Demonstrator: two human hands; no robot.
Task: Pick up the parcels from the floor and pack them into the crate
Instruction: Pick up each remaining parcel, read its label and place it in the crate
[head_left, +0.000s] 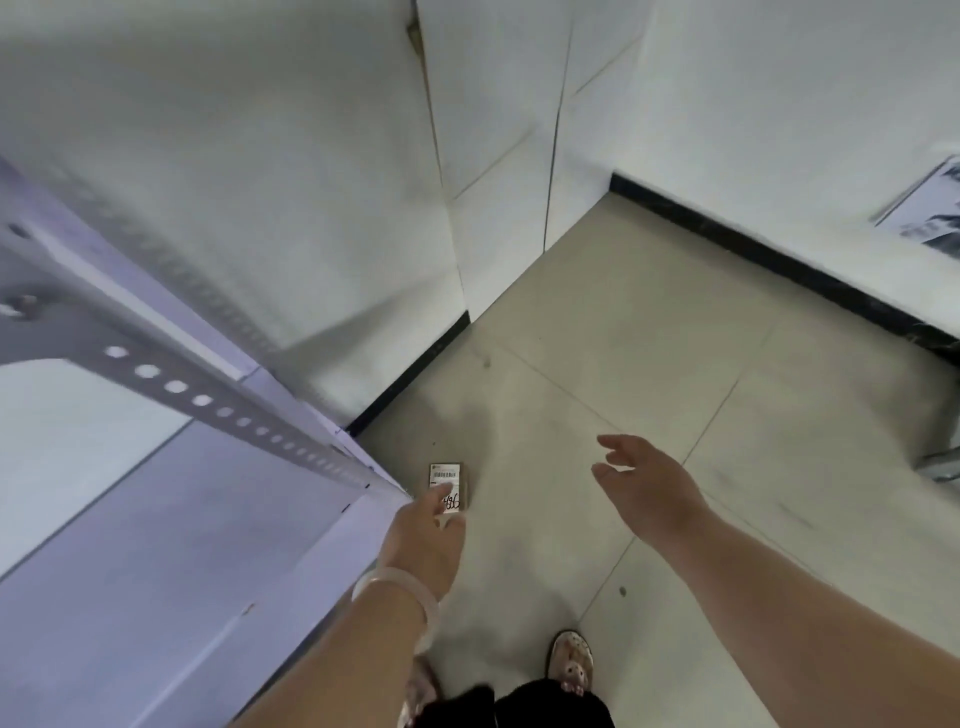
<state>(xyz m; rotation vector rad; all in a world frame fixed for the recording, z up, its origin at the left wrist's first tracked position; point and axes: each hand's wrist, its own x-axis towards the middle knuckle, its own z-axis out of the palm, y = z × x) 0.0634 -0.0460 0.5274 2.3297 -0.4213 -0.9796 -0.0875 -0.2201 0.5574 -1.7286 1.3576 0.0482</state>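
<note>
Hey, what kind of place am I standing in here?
Probably a storeroom or parcel depot. A slotted metal shelving rack stands on the left, and a small barcode-labelled parcel lies on the bare tiled floor beside it.

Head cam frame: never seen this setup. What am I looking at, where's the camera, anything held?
No machine here: a person does the job with bare hands, and the single camera sits on their head, looking down, so you see both forearms and their sandals. The left hand, with a white bangle at the wrist, reaches down toward a small brown parcel with a barcode label, which seems to lie on the tiled floor beside the foot of a perforated metal rack. Contact cannot be judged. The right hand is spread and empty. No crate is in view.
</note>
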